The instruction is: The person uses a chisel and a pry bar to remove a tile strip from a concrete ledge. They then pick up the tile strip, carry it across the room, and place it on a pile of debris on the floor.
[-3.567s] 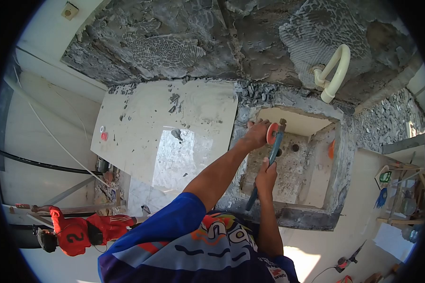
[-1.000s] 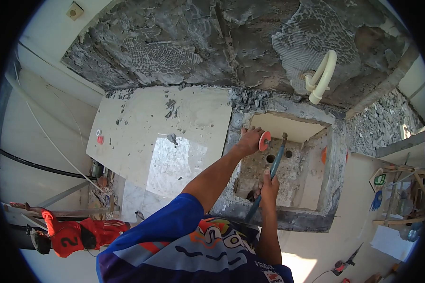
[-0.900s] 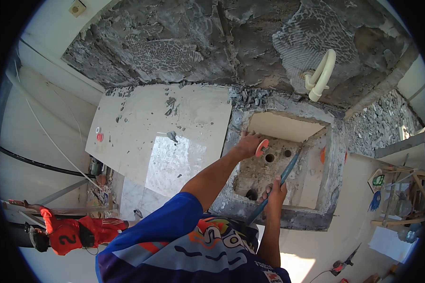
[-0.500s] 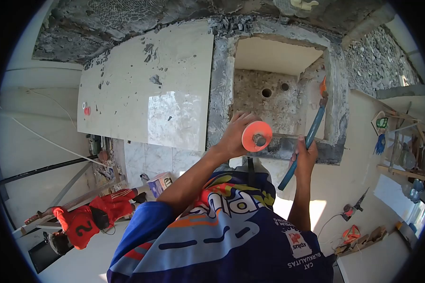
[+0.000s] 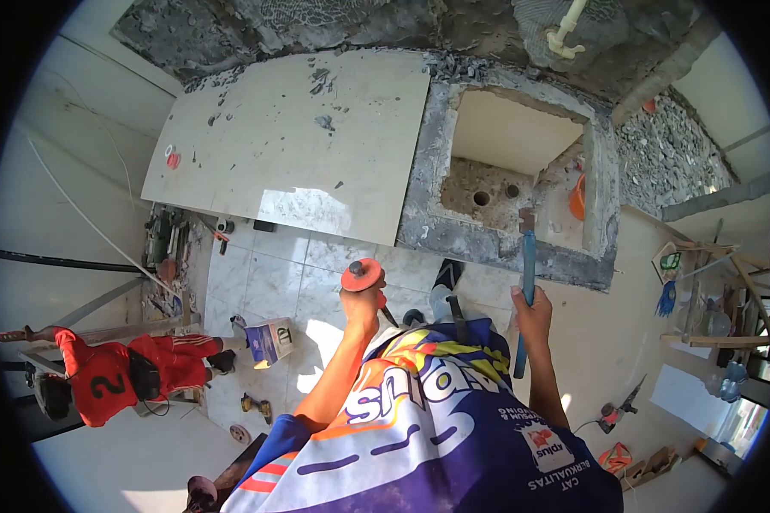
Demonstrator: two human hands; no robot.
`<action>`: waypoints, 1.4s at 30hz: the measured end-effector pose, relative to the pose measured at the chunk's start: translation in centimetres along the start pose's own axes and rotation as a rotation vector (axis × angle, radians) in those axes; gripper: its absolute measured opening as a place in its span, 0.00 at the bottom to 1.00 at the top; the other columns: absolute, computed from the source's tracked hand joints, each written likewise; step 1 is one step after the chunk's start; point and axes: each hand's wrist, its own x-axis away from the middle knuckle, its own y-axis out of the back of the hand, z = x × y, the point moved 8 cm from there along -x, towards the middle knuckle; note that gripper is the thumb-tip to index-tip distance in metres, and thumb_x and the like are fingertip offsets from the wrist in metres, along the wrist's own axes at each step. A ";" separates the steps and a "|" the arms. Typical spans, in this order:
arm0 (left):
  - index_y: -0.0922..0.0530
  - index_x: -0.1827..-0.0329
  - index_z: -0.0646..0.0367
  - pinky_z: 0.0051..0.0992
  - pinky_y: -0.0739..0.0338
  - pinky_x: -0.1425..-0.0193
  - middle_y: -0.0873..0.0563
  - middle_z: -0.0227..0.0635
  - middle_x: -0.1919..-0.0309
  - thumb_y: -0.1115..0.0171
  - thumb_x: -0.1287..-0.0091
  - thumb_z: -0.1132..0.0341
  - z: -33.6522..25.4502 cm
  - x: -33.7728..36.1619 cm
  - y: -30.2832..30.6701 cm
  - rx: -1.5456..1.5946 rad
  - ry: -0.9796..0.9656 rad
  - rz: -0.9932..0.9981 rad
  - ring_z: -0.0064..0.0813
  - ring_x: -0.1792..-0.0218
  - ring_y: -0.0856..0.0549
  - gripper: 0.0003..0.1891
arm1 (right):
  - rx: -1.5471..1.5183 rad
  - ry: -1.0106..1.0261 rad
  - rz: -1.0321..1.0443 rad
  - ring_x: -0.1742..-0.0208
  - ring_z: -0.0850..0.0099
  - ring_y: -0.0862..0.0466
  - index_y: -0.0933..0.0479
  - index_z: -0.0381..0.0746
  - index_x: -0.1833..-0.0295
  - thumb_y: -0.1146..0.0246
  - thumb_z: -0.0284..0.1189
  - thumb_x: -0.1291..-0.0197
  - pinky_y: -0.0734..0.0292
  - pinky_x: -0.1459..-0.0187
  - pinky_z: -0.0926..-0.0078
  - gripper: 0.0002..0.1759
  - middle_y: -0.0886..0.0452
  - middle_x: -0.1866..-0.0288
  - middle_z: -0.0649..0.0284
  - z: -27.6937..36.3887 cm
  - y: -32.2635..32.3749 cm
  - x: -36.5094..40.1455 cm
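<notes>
In my left hand (image 5: 364,303) is a chisel (image 5: 358,269) with a round orange-red hand guard; its metal end shows above the guard. My fingers wrap round its grip, over the marble-look floor in front of the counter. My right hand (image 5: 532,312) grips a hammer (image 5: 529,265) by its long blue handle, held upright in view. The hammer's head lies over the near edge of the rectangular opening (image 5: 435,231) in the rough grey counter. Inside the opening are two round holes, and an orange object (image 5: 577,198) sits at its right.
A large cream slab (image 5: 291,128) with rubble bits covers the counter's left part. A person in red (image 5: 103,376) is at the far left. A box (image 5: 269,342) and a yellow drill (image 5: 255,408) stand on the floor. A power tool (image 5: 612,415) lies at the right.
My left hand has moved left and away from the counter with the chisel. The hammer has turned more upright, its head now nearer the opening's front edge. The view has shifted.
</notes>
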 end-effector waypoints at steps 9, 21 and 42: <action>0.25 0.53 0.56 0.35 0.17 0.64 0.18 0.35 0.65 0.38 0.31 0.74 12.1 3.0 6.0 0.797 0.288 0.082 0.35 0.63 0.15 0.07 | 0.356 0.276 0.058 0.86 0.81 0.29 0.25 0.37 0.64 0.31 0.40 0.35 0.35 0.85 0.79 0.18 0.29 0.82 0.71 -1.7 -1.0 7.5; 0.22 0.49 0.57 0.30 0.22 0.77 0.16 0.36 0.73 0.26 0.39 0.64 10.1 3.4 1.3 0.140 0.136 0.108 0.29 0.73 0.13 0.18 | 0.582 0.363 0.146 0.77 0.75 0.25 0.23 0.34 0.66 0.30 0.40 0.40 0.30 0.73 0.71 0.18 0.26 0.81 0.64 2.4 -4.1 9.6; 0.28 0.44 0.60 0.49 0.22 0.47 0.19 0.49 0.46 0.38 0.38 0.71 -10.2 -11.2 -3.1 -0.783 -0.530 -0.160 0.53 0.48 0.17 0.19 | 0.971 1.115 0.285 0.48 0.53 0.25 0.22 0.37 0.52 0.28 0.38 0.43 0.29 0.51 0.55 0.20 0.24 0.55 0.56 4.5 -4.7 -9.6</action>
